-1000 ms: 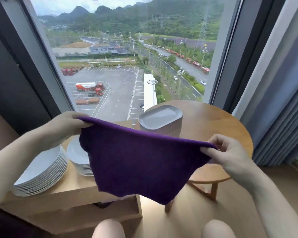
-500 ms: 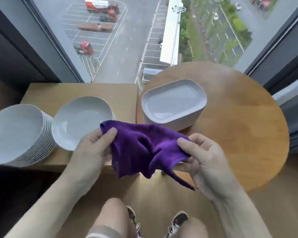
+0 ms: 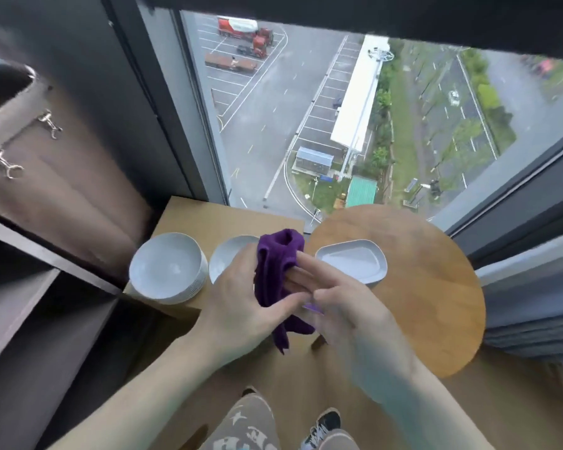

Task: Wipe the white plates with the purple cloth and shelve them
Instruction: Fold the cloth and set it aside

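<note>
The purple cloth (image 3: 275,274) is bunched up in front of me, above the plates. My left hand (image 3: 241,303) grips it from the left, thumb across its lower part. My right hand (image 3: 335,306) touches it from the right with fingers stretched out and blurred. A tall stack of round white plates (image 3: 166,266) stands at the left of the light wooden stand (image 3: 208,219). A smaller round stack (image 3: 229,259) sits beside it, partly hidden by my left hand. A stack of rounded oblong white dishes (image 3: 355,261) stands on the round wooden table (image 3: 420,287).
Dark shelf compartments (image 3: 30,303) stand at the left, below a brown panel with metal clips (image 3: 51,123). A large window (image 3: 338,125) fills the wall ahead. Grey curtains (image 3: 530,303) hang at the right. My legs and shoes (image 3: 322,427) show below on the wooden floor.
The cloth went from spread wide between both hands to gathered in a bunch. My hands came together. My view has tilted down and pulled back, showing the shelves at the left.
</note>
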Demonstrator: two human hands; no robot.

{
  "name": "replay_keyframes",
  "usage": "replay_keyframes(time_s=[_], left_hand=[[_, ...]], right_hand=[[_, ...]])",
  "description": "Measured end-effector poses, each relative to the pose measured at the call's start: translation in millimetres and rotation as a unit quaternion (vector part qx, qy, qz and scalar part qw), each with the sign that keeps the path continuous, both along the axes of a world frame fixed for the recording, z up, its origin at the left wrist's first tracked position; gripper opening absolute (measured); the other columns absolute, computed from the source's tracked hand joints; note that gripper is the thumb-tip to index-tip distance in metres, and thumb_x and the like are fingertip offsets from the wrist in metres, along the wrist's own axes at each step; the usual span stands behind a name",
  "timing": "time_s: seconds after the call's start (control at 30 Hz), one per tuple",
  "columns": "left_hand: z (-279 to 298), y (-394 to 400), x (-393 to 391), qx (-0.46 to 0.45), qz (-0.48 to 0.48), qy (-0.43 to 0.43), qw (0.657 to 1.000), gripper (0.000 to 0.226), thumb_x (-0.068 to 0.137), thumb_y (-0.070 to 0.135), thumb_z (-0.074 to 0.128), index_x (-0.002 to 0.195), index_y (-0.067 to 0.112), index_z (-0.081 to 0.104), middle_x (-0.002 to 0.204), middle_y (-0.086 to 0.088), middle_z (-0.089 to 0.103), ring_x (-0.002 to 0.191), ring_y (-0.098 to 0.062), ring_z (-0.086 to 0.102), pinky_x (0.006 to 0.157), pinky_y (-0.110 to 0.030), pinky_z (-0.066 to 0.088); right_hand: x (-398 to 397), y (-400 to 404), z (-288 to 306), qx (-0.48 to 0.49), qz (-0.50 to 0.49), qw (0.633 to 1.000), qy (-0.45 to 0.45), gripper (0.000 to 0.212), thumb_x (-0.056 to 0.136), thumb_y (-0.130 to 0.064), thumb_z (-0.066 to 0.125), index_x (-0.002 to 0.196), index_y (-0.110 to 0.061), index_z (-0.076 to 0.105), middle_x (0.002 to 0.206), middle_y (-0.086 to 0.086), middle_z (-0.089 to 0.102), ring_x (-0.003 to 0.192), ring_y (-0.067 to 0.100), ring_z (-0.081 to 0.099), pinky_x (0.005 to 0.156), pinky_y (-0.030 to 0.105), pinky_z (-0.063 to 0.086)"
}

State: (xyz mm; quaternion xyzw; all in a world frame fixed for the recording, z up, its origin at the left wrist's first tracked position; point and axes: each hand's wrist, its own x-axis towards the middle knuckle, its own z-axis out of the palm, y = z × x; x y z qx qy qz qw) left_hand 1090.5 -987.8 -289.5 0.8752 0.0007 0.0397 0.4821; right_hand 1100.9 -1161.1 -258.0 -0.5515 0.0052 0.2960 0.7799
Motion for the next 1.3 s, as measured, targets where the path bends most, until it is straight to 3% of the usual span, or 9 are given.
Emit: replay_keyframes(time_s=[0.17,0.33,0.5,0.7,0.87,0.93,1.07,1.13,1.3], left_hand=[[36,24,-22,-0.170,0.069,-0.006,0.983,0.018,0.101,0.015,0.063,0.116,0.025,0.065,0.102,0.002,0.073,0.097,-0.017,0.073,0.080,-0.028,0.059],[45,62,-38,-0.196,0.129,0.041,0.971,0.033,0.107,0.001,0.042,0.103,0.020,0.069,0.087,0.005,0.072,0.079,-0.007,0.066,0.067,-0.021,0.056],[55,90,-39,-0.260,0.123,0.056,0.956,0.036,0.104,0.001,0.042,0.095,0.018,0.072,0.077,0.011,0.072,0.074,0.000,0.065,0.062,-0.012,0.050],[54,115,-29,-0.231,0.161,0.085,0.956,0.043,0.106,-0.004,0.035,0.103,0.017,0.072,0.088,0.003,0.076,0.077,0.000,0.065,0.068,-0.016,0.052],[39,138,-25,-0.133,0.117,0.175,0.969,0.045,0.112,0.014,0.036,0.120,0.044,0.068,0.116,0.012,0.074,0.115,-0.011,0.066,0.096,-0.035,0.052],[48,137,-15,-0.137,0.114,0.166,0.970,0.041,0.112,0.013,0.036,0.122,0.038,0.068,0.115,0.006,0.074,0.113,-0.022,0.068,0.088,-0.036,0.053],[124,150,43,-0.324,0.140,0.056,0.934,0.028,0.108,0.026,0.045,0.117,0.015,0.069,0.100,-0.014,0.075,0.093,-0.033,0.072,0.077,-0.038,0.056],[158,156,64,-0.391,0.094,0.015,0.915,0.057,0.099,0.059,0.048,0.131,0.014,0.062,0.103,-0.008,0.077,0.094,-0.024,0.075,0.078,-0.038,0.062],[87,102,76,-0.409,0.075,0.147,0.897,0.090,0.066,0.064,0.087,0.136,0.015,0.061,0.132,-0.011,0.071,0.124,-0.028,0.067,0.101,-0.042,0.057]], right_hand=[[-17,48,36,-0.100,0.059,0.979,-0.165,0.064,0.076,-0.008,0.049,0.135,-0.027,0.064,0.124,-0.010,0.071,0.122,0.010,0.063,0.105,0.035,0.052],[7,75,16,-0.186,0.004,0.961,-0.206,0.038,0.073,-0.010,0.050,0.094,-0.027,0.076,0.092,0.000,0.074,0.092,0.017,0.069,0.081,0.030,0.056],[49,104,-29,-0.141,0.104,0.985,-0.005,0.068,0.059,-0.004,0.056,0.127,-0.010,0.063,0.121,0.009,0.067,0.110,0.023,0.061,0.090,0.033,0.050],[65,110,-42,-0.061,0.052,0.997,0.010,0.020,0.070,-0.002,0.068,0.087,-0.011,0.063,0.083,0.005,0.067,0.084,0.022,0.061,0.085,0.034,0.051],[89,79,-25,-0.162,0.042,0.976,-0.137,0.013,0.077,-0.005,0.074,0.085,-0.015,0.069,0.077,0.005,0.069,0.076,0.019,0.062,0.073,0.033,0.048],[98,80,-3,-0.158,0.053,0.974,-0.157,0.013,0.079,-0.006,0.075,0.085,-0.017,0.071,0.077,0.005,0.072,0.074,0.021,0.064,0.068,0.034,0.051],[155,75,88,0.009,-0.008,0.978,-0.207,0.009,0.090,-0.007,0.071,0.098,-0.012,0.073,0.085,0.008,0.071,0.076,0.020,0.064,0.069,0.032,0.053],[179,67,114,0.091,0.037,0.967,-0.233,0.015,0.096,-0.027,0.062,0.100,-0.019,0.074,0.093,0.001,0.071,0.086,0.017,0.065,0.079,0.029,0.054],[168,61,14,-0.047,0.100,0.981,-0.158,0.029,0.088,-0.033,0.073,0.114,-0.022,0.077,0.121,0.005,0.075,0.116,0.020,0.068,0.105,0.047,0.047]])
